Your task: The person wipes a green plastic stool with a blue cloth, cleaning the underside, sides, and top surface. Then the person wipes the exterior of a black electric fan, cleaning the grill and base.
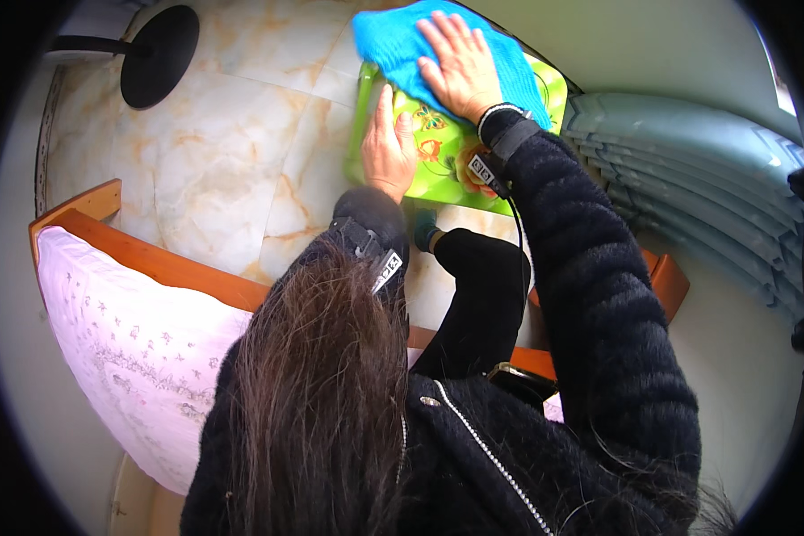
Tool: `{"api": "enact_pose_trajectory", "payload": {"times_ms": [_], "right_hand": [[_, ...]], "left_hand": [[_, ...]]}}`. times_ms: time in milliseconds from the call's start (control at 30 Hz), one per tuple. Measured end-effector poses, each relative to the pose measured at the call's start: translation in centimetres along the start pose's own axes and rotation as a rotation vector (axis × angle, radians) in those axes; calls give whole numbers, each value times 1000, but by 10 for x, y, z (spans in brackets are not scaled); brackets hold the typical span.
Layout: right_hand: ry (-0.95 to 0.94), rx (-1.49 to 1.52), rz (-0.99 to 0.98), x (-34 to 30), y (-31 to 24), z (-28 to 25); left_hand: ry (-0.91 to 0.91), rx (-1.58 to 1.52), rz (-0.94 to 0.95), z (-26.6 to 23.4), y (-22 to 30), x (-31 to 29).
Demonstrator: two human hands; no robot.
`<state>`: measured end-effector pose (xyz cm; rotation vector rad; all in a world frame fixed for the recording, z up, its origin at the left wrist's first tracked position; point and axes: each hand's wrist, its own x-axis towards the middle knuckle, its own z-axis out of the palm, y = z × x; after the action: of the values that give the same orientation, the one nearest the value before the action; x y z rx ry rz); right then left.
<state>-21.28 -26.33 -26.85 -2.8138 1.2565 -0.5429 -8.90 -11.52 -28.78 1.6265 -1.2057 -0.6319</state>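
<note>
My right hand (463, 70) lies flat with its fingers apart on a blue cloth (393, 36). Under the cloth is a bright green, shiny box-like piece (438, 186) with flower and butterfly pictures on its top; the cloth covers its far part. Resting along the left edge of that green top is my left hand (389, 147), its fingers stretched out and holding nothing. The fingertips of the left hand come close to the cloth's near edge. Both wrists wear dark straps with small printed tags.
A bed with a wooden frame (152, 259) and a pink flowered sheet (143, 330) stands at the left. Blue-grey curtains (679, 143) hang at the right. A round black base (160, 57) stands on the marbled tile floor (214, 152). A phone (520, 382) lies by my lap.
</note>
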Motion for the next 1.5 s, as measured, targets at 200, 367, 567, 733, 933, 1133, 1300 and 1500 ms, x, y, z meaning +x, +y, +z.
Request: {"api": "enact_pose_trajectory", "payload": {"times_ms": [200, 367, 567, 733, 933, 1133, 1300, 1500], "right_hand": [[49, -93, 253, -67, 60, -21], [18, -128, 431, -145, 47, -45], [-83, 41, 352, -169, -59, -56], [-197, 90, 172, -139, -114, -40], [-241, 127, 24, -119, -89, -46], [40, 36, 206, -89, 3, -33], [82, -79, 382, -59, 64, -24], [35, -46, 647, -52, 99, -39]], "left_hand": [[19, 3, 38, 4, -4, 0], [14, -16, 27, 5, -7, 1], [32, -3, 19, 6, -9, 2], [40, -13, 5, 7, -7, 3], [4, -18, -35, 6, -8, 3], [-8, 49, 34, 4, -9, 4], [-30, 57, 26, 1, -6, 2], [-30, 62, 18, 2, -7, 3]]}}
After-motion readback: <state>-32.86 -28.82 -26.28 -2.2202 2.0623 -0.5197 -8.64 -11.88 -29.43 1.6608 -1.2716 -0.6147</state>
